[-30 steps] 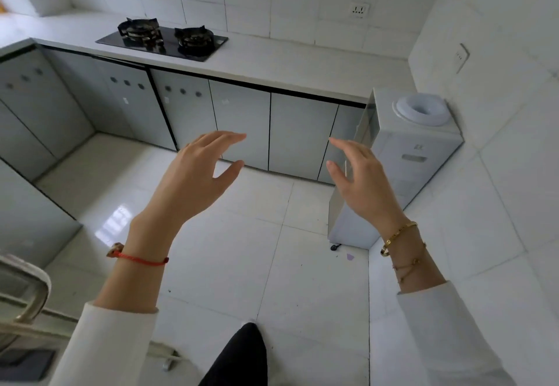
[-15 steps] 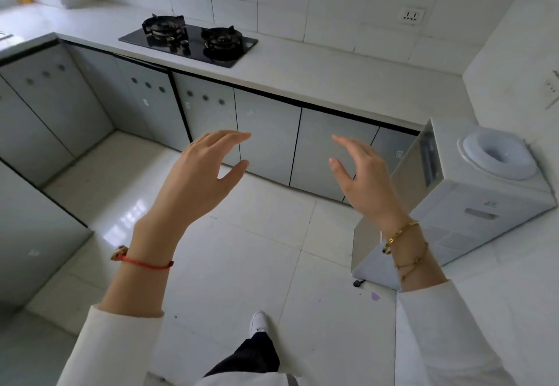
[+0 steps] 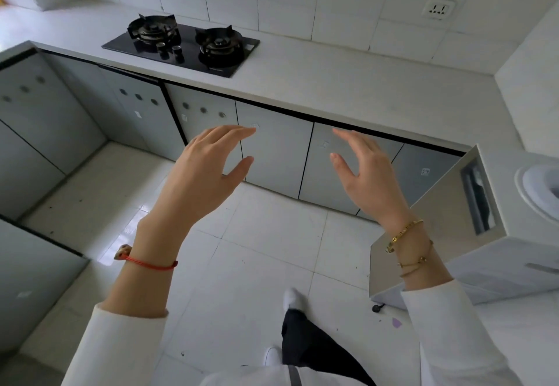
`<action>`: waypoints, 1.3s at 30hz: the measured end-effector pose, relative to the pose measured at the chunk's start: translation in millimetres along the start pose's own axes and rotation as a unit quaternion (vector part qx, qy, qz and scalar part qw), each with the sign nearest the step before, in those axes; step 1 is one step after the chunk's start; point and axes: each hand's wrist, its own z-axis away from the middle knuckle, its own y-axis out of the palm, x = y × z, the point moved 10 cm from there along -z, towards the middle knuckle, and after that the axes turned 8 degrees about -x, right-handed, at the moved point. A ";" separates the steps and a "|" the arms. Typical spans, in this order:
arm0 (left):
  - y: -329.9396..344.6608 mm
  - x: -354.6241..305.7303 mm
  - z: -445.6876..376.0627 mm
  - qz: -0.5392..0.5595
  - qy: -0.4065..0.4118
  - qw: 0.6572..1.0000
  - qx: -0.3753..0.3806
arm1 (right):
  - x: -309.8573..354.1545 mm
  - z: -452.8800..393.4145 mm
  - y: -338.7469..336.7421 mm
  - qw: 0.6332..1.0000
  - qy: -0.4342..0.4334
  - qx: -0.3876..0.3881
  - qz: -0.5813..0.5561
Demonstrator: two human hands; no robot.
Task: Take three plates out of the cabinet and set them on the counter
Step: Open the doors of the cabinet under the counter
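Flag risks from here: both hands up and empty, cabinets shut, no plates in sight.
1. The water dispenser stands close by the right hand; a door swung open there, or an elbow, might hit it.
2. The cabinet doors show no handles, so either hand may fumble the opening; the left hand holds nothing yet.
3. The floor tiles look glossy; a step taken while carrying plates could slip.

Stove (image 3: 184, 43) on counter (image 3: 332, 83), above cabinets (image 3: 272, 152).
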 end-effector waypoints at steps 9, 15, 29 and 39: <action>63.4 49.2 -108.0 -0.004 -0.005 1.000 0.023 | -47.8 -117.4 58.0 1.000 0.003 0.015 -0.013; 91.1 79.3 -200.5 -0.012 -0.012 1.000 0.021 | -73.6 -218.2 85.9 1.000 -0.008 0.023 -0.019; 148.5 135.7 -344.9 0.011 -0.015 1.000 0.021 | -121.2 -366.2 139.5 1.000 0.007 0.018 -0.012; 185.0 184.2 -432.3 0.047 0.058 0.996 0.049 | -133.1 -432.1 173.3 0.998 0.050 -0.039 0.008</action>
